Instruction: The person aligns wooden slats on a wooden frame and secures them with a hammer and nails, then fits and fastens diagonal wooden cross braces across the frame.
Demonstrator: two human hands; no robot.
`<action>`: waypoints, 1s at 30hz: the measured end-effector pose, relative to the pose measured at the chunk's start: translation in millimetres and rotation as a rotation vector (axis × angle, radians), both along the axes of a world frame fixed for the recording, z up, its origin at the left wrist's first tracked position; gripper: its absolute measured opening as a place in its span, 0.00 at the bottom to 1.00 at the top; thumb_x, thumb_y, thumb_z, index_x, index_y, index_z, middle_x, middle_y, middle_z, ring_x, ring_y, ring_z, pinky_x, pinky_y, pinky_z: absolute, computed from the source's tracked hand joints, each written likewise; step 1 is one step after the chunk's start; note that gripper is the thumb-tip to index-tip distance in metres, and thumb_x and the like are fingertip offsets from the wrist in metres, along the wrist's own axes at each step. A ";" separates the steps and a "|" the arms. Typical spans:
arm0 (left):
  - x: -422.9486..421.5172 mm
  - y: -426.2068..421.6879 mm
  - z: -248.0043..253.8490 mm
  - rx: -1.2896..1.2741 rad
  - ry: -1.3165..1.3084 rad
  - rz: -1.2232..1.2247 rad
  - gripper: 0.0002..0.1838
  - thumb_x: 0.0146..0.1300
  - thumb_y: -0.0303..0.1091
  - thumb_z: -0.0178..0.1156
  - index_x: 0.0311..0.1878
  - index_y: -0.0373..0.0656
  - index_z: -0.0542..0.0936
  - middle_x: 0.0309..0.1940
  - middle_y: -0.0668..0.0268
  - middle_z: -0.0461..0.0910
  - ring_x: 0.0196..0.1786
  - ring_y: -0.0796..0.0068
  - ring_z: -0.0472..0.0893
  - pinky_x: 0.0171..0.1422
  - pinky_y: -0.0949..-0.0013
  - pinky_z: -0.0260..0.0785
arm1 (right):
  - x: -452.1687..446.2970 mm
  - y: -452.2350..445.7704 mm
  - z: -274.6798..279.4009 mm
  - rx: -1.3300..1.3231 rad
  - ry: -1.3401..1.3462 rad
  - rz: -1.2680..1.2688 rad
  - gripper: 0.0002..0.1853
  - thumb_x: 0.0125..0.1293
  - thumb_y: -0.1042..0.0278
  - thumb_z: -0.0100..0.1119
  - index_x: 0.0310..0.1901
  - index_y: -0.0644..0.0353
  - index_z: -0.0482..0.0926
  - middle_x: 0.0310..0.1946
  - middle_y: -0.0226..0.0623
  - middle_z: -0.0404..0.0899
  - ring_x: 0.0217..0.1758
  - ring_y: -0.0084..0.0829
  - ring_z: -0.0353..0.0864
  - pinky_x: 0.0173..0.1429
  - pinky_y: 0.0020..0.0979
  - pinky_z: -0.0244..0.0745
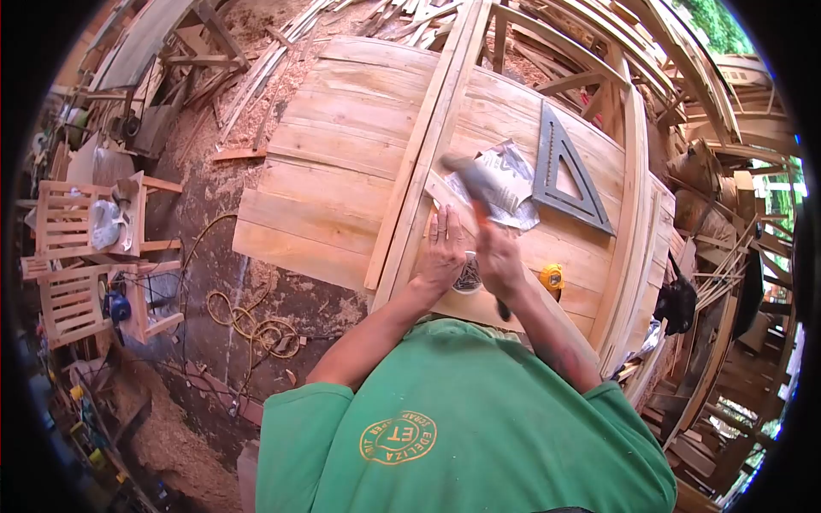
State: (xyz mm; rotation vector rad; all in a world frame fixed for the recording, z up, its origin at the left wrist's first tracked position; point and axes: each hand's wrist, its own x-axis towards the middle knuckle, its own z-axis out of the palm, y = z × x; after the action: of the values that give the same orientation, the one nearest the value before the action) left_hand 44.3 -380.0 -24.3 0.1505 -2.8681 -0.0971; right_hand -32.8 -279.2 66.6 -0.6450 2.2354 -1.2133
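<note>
Hammer [477, 184] in grip of R hand [499, 259], head fwd-L, handle [503, 309] twd shirt [505, 410]; L hand [443, 259] grip unclear

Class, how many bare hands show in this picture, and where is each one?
2. The left hand is beside the nail container; the right hand grips the hammer. I see no sign of others hidden.

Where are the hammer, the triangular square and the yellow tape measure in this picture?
Hammer [475, 180]: head-camera view, on its motion-blurred metal head.
Triangular square [569, 204]: head-camera view, on the solid bar below its cut-out.
Yellow tape measure [550, 274]: head-camera view, on its case.
</note>
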 end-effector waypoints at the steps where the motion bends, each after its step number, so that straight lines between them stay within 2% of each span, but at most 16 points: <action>1: -3.0 1.6 0.2 -0.019 0.009 0.013 0.32 0.63 0.33 0.51 0.65 0.17 0.66 0.70 0.35 0.60 0.75 0.38 0.59 0.80 0.48 0.51 | -7.0 -3.1 -9.0 0.235 0.074 0.049 0.33 0.80 0.44 0.38 0.28 0.67 0.75 0.17 0.38 0.70 0.24 0.27 0.67 0.31 0.34 0.66; 2: -1.3 -2.1 0.1 -0.009 0.094 -0.016 0.32 0.63 0.33 0.51 0.65 0.17 0.66 0.70 0.35 0.59 0.75 0.38 0.58 0.81 0.48 0.50 | -19.0 -1.8 -28.2 0.185 -0.021 0.051 0.31 0.80 0.44 0.39 0.29 0.65 0.73 0.17 0.36 0.67 0.24 0.25 0.66 0.31 0.32 0.65; 5: -0.2 -0.3 -4.4 0.012 0.028 -0.011 0.32 0.63 0.33 0.51 0.65 0.18 0.66 0.70 0.35 0.59 0.75 0.38 0.59 0.81 0.49 0.50 | -9.6 -10.4 23.9 0.006 0.072 0.001 0.30 0.80 0.44 0.39 0.30 0.66 0.73 0.18 0.35 0.67 0.24 0.25 0.66 0.32 0.32 0.65; 6: -0.7 1.7 -3.9 0.090 0.042 -0.001 0.31 0.63 0.32 0.51 0.65 0.18 0.66 0.70 0.36 0.59 0.75 0.39 0.59 0.80 0.49 0.50 | -3.0 -8.6 34.1 -0.083 0.012 -0.049 0.33 0.79 0.43 0.39 0.28 0.66 0.74 0.19 0.44 0.70 0.22 0.33 0.67 0.32 0.40 0.67; 7: 3.0 5.3 -3.7 0.098 0.031 0.001 0.31 0.63 0.32 0.51 0.65 0.18 0.66 0.70 0.36 0.59 0.75 0.39 0.59 0.80 0.49 0.50 | 0.4 -3.9 28.8 -0.074 0.002 -0.047 0.33 0.79 0.43 0.39 0.28 0.66 0.74 0.19 0.44 0.70 0.22 0.33 0.67 0.32 0.40 0.67; 9: -0.9 1.4 1.0 0.036 0.024 0.010 0.31 0.62 0.32 0.50 0.65 0.17 0.66 0.70 0.36 0.60 0.75 0.40 0.59 0.80 0.48 0.51 | -1.2 1.4 5.7 -0.173 0.229 0.015 0.33 0.79 0.43 0.38 0.29 0.67 0.74 0.19 0.47 0.71 0.21 0.37 0.68 0.32 0.41 0.67; 10: -0.3 2.6 -4.5 0.028 0.034 0.003 0.31 0.62 0.32 0.50 0.65 0.17 0.66 0.70 0.36 0.60 0.75 0.40 0.59 0.80 0.48 0.51 | -10.6 -2.6 -7.0 0.124 0.081 0.048 0.32 0.79 0.44 0.38 0.31 0.68 0.75 0.21 0.50 0.73 0.23 0.42 0.71 0.33 0.43 0.68; 11: 2.1 4.4 -11.7 -0.003 0.047 0.001 0.31 0.62 0.32 0.50 0.65 0.17 0.66 0.70 0.37 0.60 0.75 0.40 0.60 0.80 0.49 0.51 | -17.7 -1.2 -16.5 0.178 0.019 0.044 0.32 0.79 0.44 0.38 0.32 0.68 0.76 0.22 0.52 0.75 0.25 0.46 0.74 0.34 0.44 0.68; 15: -1.2 -0.9 -3.6 0.018 0.018 -0.002 0.32 0.62 0.32 0.50 0.66 0.19 0.65 0.68 0.35 0.61 0.74 0.39 0.62 0.79 0.50 0.54 | -12.6 -1.3 24.0 0.063 0.113 0.031 0.31 0.79 0.43 0.38 0.33 0.67 0.75 0.20 0.49 0.73 0.24 0.42 0.71 0.34 0.43 0.68; 19: -2.3 -3.6 1.7 0.037 0.021 -0.032 0.32 0.63 0.30 0.49 0.67 0.18 0.63 0.68 0.32 0.60 0.73 0.38 0.62 0.79 0.48 0.54 | -6.6 4.4 13.9 -0.142 0.188 0.045 0.32 0.79 0.42 0.37 0.34 0.67 0.75 0.21 0.51 0.74 0.25 0.45 0.73 0.35 0.43 0.69; 21: 1.4 -1.7 -0.7 0.028 -0.005 -0.053 0.31 0.62 0.30 0.52 0.64 0.16 0.66 0.69 0.35 0.61 0.74 0.39 0.61 0.79 0.47 0.53 | -25.7 4.5 -28.4 0.174 0.176 0.111 0.36 0.78 0.39 0.35 0.30 0.69 0.76 0.23 0.56 0.77 0.30 0.53 0.77 0.40 0.48 0.72; 23: -4.1 -5.8 -12.9 0.076 0.090 -0.042 0.30 0.62 0.28 0.52 0.64 0.14 0.65 0.69 0.33 0.60 0.74 0.38 0.60 0.79 0.47 0.52 | -37.0 7.7 -12.6 0.225 0.063 0.082 0.37 0.77 0.38 0.38 0.26 0.68 0.76 0.19 0.49 0.76 0.27 0.46 0.77 0.37 0.44 0.71; 26: 7.4 -7.4 16.1 0.273 0.003 -0.027 0.32 0.62 0.29 0.54 0.68 0.19 0.63 0.69 0.35 0.60 0.76 0.38 0.56 0.81 0.49 0.49 | -43.5 36.7 -0.4 -0.004 -0.287 -0.107 0.37 0.72 0.28 0.37 0.24 0.56 0.72 0.15 0.25 0.64 0.15 0.20 0.63 0.19 0.26 0.58; 27: 10.1 -4.4 18.9 0.376 -0.008 0.014 0.33 0.61 0.29 0.54 0.69 0.22 0.63 0.70 0.36 0.60 0.77 0.38 0.54 0.81 0.50 0.47 | -43.4 43.9 29.9 0.036 -0.354 -0.221 0.38 0.71 0.26 0.37 0.24 0.57 0.71 0.14 0.24 0.63 0.14 0.19 0.62 0.17 0.26 0.58; 29: 28.5 5.5 14.1 0.237 -0.089 0.015 0.37 0.64 0.35 0.58 0.73 0.29 0.59 0.71 0.39 0.58 0.76 0.39 0.54 0.81 0.51 0.46 | -66.0 86.8 25.0 0.079 -0.248 -0.243 0.37 0.72 0.28 0.38 0.25 0.58 0.73 0.15 0.27 0.66 0.14 0.20 0.64 0.19 0.27 0.61; 30: 43.6 15.9 31.3 0.426 -0.088 0.031 0.39 0.64 0.39 0.60 0.73 0.30 0.58 0.72 0.40 0.56 0.75 0.39 0.55 0.80 0.50 0.47 | -83.4 118.2 4.5 0.140 -0.112 -0.210 0.37 0.72 0.31 0.44 0.26 0.64 0.77 0.18 0.35 0.72 0.20 0.24 0.73 0.26 0.35 0.71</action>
State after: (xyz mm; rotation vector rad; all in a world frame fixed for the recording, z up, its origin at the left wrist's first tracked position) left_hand 87.9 -364.1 7.0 0.2857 -2.8877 -0.7114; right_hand -116.2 -161.0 71.1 -0.2865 2.3111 -1.1472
